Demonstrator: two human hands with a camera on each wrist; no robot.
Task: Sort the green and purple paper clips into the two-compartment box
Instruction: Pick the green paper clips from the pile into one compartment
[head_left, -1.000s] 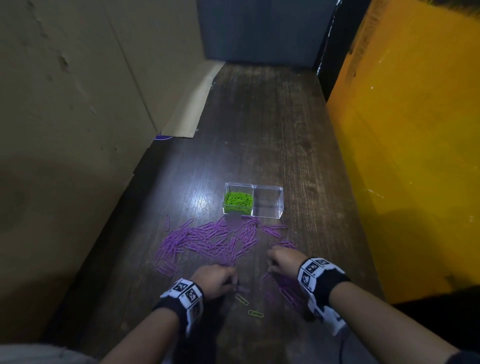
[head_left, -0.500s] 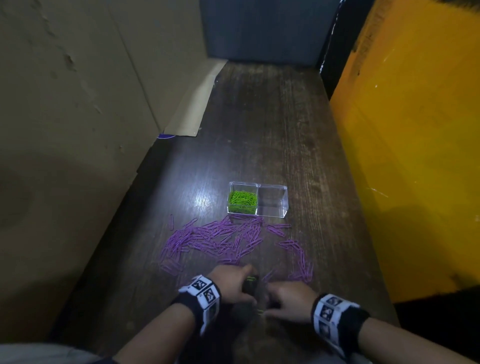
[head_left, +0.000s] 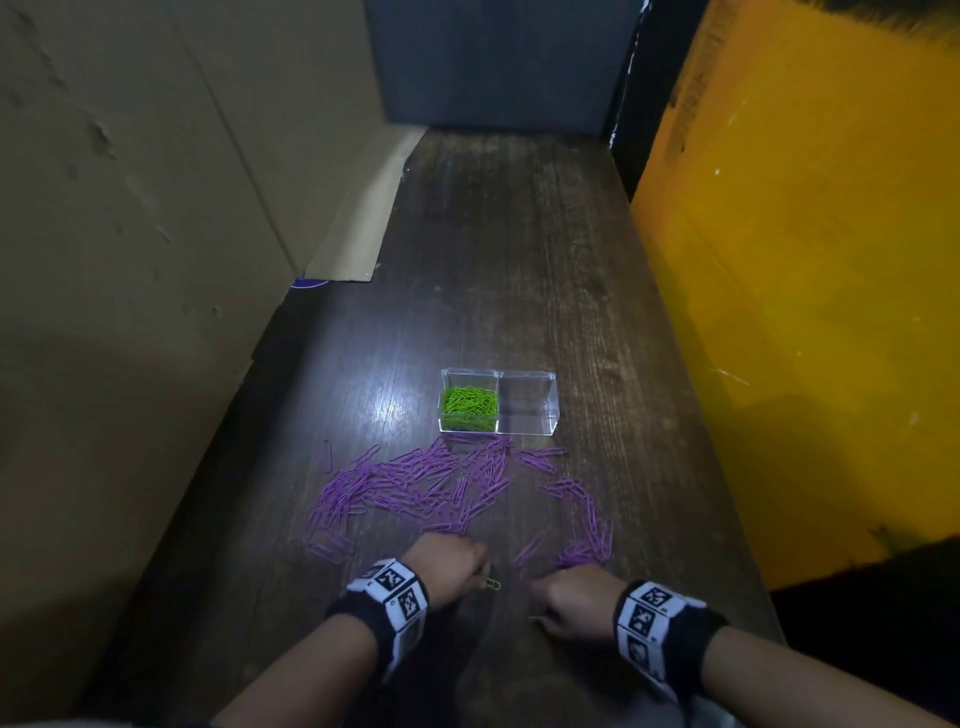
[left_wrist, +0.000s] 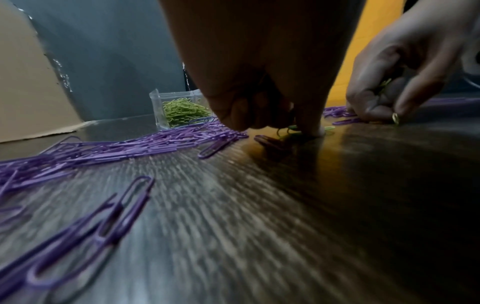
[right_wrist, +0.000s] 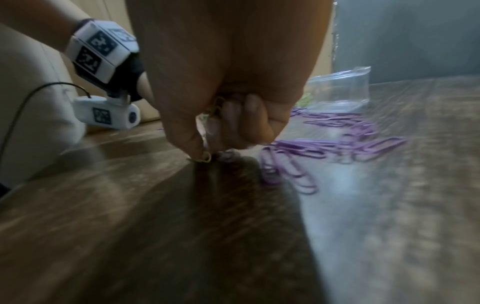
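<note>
A clear two-compartment box stands mid-table. Its left half holds green clips and its right half looks empty. Purple clips lie scattered in front of it. My left hand is at the near edge of the pile, fingers curled, pinching a green clip against the table; the left wrist view shows green clips at its fingertips. My right hand is just to the right, fingers curled. It pinches a green clip on the wood and holds more in its palm.
The dark wooden table is narrow. A cardboard wall borders it on the left, a yellow panel on the right and a grey panel at the far end. A band of purple clips curves beside my right hand.
My right hand has pulled back from the purple pile toward me. The two loose green clips that lay near the front are now under the fingertips of my two hands.
</note>
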